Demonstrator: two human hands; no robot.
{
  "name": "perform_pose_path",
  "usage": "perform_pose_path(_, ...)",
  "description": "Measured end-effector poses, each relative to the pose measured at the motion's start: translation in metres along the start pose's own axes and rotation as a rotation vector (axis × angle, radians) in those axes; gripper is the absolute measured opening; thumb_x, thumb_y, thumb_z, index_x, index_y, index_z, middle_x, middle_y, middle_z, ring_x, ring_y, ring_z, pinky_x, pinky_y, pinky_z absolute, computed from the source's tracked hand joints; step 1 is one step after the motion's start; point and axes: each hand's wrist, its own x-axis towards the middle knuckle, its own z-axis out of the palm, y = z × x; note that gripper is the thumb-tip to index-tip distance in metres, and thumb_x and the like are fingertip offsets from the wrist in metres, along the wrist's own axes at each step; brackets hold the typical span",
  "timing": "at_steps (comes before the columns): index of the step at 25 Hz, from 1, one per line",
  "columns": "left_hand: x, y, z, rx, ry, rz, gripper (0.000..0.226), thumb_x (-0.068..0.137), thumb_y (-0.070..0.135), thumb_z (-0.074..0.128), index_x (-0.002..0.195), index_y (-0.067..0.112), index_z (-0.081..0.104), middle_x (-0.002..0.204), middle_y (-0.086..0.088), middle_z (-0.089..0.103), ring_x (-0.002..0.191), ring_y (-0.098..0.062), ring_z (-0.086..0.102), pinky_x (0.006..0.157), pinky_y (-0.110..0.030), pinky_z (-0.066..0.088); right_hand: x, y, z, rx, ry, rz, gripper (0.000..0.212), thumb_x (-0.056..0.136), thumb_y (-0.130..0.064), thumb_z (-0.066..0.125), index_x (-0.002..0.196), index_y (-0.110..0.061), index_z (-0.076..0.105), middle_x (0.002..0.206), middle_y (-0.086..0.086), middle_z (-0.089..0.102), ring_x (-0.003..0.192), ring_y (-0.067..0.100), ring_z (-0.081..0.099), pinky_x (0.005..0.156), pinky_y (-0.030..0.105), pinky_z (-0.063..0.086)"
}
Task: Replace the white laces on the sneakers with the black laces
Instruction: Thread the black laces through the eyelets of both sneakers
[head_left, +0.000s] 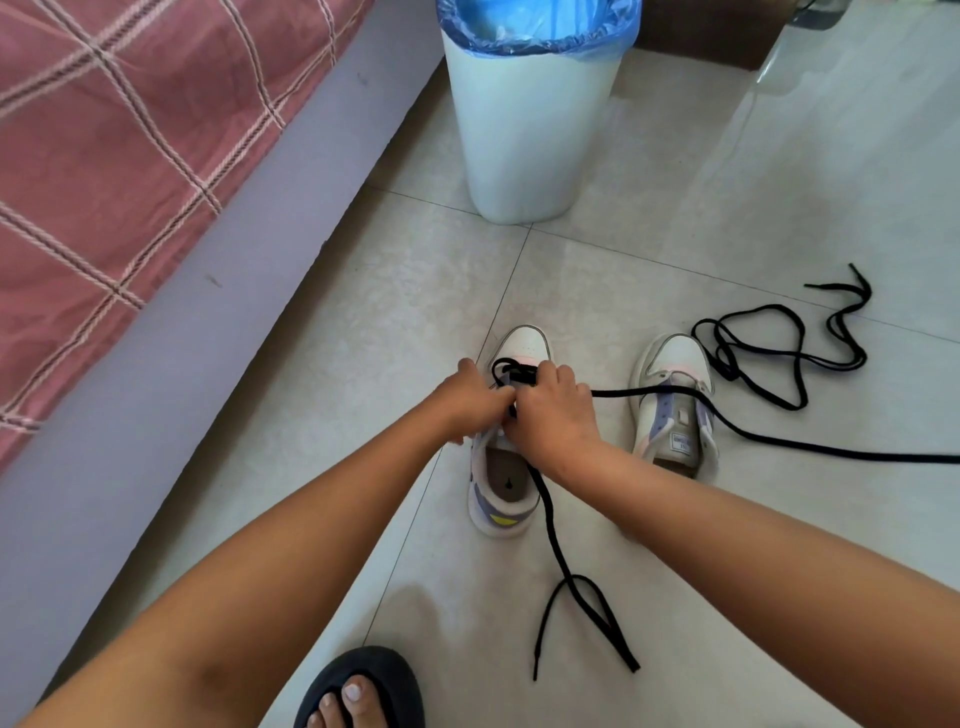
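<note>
Two white sneakers stand side by side on the tiled floor, toes pointing away. Over the left sneaker (501, 488) both hands meet at its eyelets. My left hand (470, 402) and my right hand (550, 410) have curled fingers on the black lace (558, 551) threaded near the toe. One end of this lace trails toward me, the other runs right across the right sneaker (672, 400), which has no lace in its eyelets. A second black lace (779, 353) lies loose in coils to its right. No white lace is in view.
A white bin with a blue liner (530, 130) stands beyond the sneakers. A bed with a pink checked cover (104, 156) and grey base runs along the left. My foot in a dark sandal (363, 691) is at the bottom edge.
</note>
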Motion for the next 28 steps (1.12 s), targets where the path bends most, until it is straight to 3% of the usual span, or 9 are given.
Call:
perform_pose_path(3, -0.01, -0.013, 0.015, 0.255, -0.122, 0.021, 0.058, 0.088, 0.046, 0.049, 0.129, 0.008, 0.032, 0.095, -0.011, 0.058, 0.08, -0.023, 0.058, 0.057, -0.028, 0.043, 0.002, 0.0, 0.005, -0.01, 0.01, 0.017, 0.031, 0.086, -0.02, 0.055, 0.116, -0.012, 0.057, 0.122, 0.011, 0.041, 0.113, 0.029, 0.038, 0.084, 0.034, 0.032)
perform_pose_path(6, -0.015, -0.029, 0.031, 0.471, 0.028, 0.068, 0.038, 0.097, 0.039, 0.038, 0.118, 0.008, 0.044, 0.115, -0.011, 0.059, 0.1, -0.028, 0.058, 0.071, -0.03, 0.039, -0.003, -0.002, -0.001, 0.054, 0.041, 0.024, 0.026, 0.087, -0.016, 0.051, 0.112, -0.011, 0.058, 0.123, 0.012, 0.039, 0.113, 0.027, 0.037, 0.079, 0.032, 0.028)
perform_pose_path(12, -0.016, -0.025, 0.041, 0.534, 0.143, 0.013, 0.021, 0.094, 0.015, 0.04, 0.111, 0.007, 0.05, 0.113, -0.01, 0.061, 0.101, -0.029, 0.06, 0.07, -0.029, 0.038, -0.045, 0.009, -0.007, -0.14, 0.008, -0.486, 0.035, 0.088, -0.01, 0.043, 0.122, -0.011, 0.05, 0.118, 0.011, 0.048, 0.11, 0.028, 0.042, 0.072, 0.033, 0.026)
perform_pose_path(15, -0.016, -0.023, 0.043, 0.547, 0.143, -0.009, 0.021, 0.096, 0.019, 0.042, 0.113, 0.007, 0.05, 0.113, -0.01, 0.062, 0.102, -0.029, 0.061, 0.071, -0.03, 0.039, -0.043, 0.025, -0.01, -0.156, -0.121, -0.453, 0.04, 0.087, -0.005, 0.042, 0.127, -0.012, 0.045, 0.118, 0.009, 0.048, 0.108, 0.027, 0.041, 0.072, 0.031, 0.027)
perform_pose_path(18, -0.017, -0.023, 0.043, 0.553, 0.146, -0.008, 0.022, 0.097, 0.019, 0.041, 0.114, 0.007, 0.049, 0.114, -0.01, 0.061, 0.103, -0.029, 0.06, 0.071, -0.029, 0.038, -0.041, 0.027, -0.007, -0.104, -0.143, -0.526, 0.026, 0.093, -0.012, 0.041, 0.118, -0.012, 0.049, 0.112, 0.007, 0.051, 0.102, 0.026, 0.044, 0.071, 0.029, 0.029)
perform_pose_path(21, -0.021, -0.025, 0.043, 0.507, 0.147, 0.011, 0.027, 0.099, 0.028, 0.037, 0.112, 0.008, 0.049, 0.114, -0.009, 0.06, 0.104, -0.029, 0.059, 0.071, -0.029, 0.037, -0.026, 0.037, -0.012, 0.329, -0.092, -0.318, 0.017, 0.097, -0.027, 0.041, 0.091, -0.017, 0.054, 0.087, 0.001, 0.055, 0.087, 0.025, 0.051, 0.062, 0.03, 0.032)
perform_pose_path(22, -0.023, -0.026, 0.045, 0.485, 0.145, 0.014, 0.029, 0.099, 0.031, 0.036, 0.112, 0.008, 0.049, 0.114, -0.009, 0.06, 0.104, -0.029, 0.059, 0.072, -0.029, 0.037, -0.014, 0.045, -0.011, 0.404, -0.034, -0.203, 0.015, 0.097, -0.028, 0.043, 0.092, -0.018, 0.054, 0.085, 0.0, 0.055, 0.086, 0.025, 0.051, 0.061, 0.032, 0.034)
perform_pose_path(25, -0.028, -0.027, 0.052, 0.412, 0.136, 0.004, 0.031, 0.098, 0.033, 0.036, 0.111, 0.008, 0.048, 0.112, -0.009, 0.06, 0.101, -0.029, 0.059, 0.071, -0.029, 0.037, 0.009, 0.051, -0.004, 0.053, -0.04, -0.075, 0.029, 0.095, -0.02, 0.045, 0.123, -0.011, 0.046, 0.119, 0.007, 0.052, 0.112, 0.029, 0.045, 0.086, 0.038, 0.038)
perform_pose_path(28, -0.032, -0.024, 0.057, 0.308, 0.109, -0.038, 0.033, 0.097, 0.035, 0.037, 0.113, 0.008, 0.046, 0.112, -0.01, 0.059, 0.1, -0.029, 0.058, 0.072, -0.03, 0.037, 0.015, 0.043, 0.013, -0.155, -0.023, -0.103, 0.027, 0.091, -0.01, 0.043, 0.117, -0.008, 0.049, 0.121, 0.01, 0.053, 0.113, 0.029, 0.046, 0.089, 0.036, 0.036)
